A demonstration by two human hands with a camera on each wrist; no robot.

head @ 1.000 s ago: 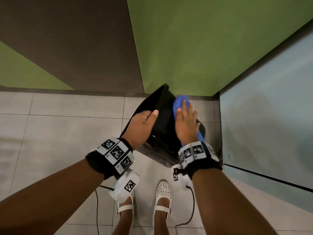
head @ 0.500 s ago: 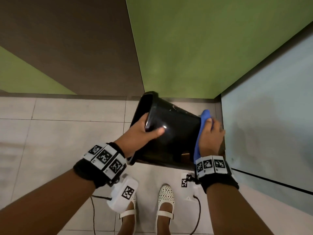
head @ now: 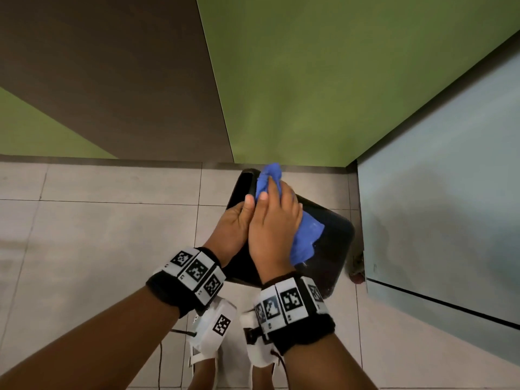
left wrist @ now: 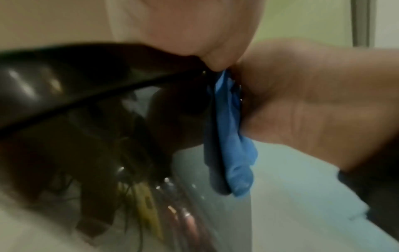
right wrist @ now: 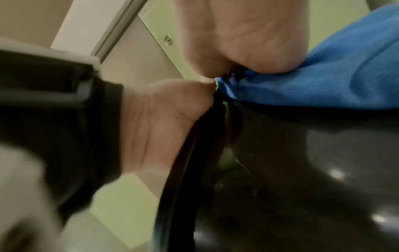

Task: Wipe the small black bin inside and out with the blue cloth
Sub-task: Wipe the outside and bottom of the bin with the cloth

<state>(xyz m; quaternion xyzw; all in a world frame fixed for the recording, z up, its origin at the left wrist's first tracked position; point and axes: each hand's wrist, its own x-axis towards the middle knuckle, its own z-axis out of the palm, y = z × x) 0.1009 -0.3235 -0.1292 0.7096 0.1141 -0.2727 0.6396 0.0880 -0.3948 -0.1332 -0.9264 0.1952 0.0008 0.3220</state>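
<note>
Cloth worked over a tipped bin held above a tiled floor (head: 84, 220).

From left, the left hand (head: 230, 235) gripped the bin (head: 332, 249) at its rim, fingers hooked inside and thumb outside, holding it on its side in the air; the right hand (head: 275, 223) pressed the bunched cloth (head: 306, 237) flat-fingered against the outer wall near the rim. The glossy plastic looked light, rigid and likely slippery, so the rim seemed the surest hold; the cloth was soft and limp.
</note>
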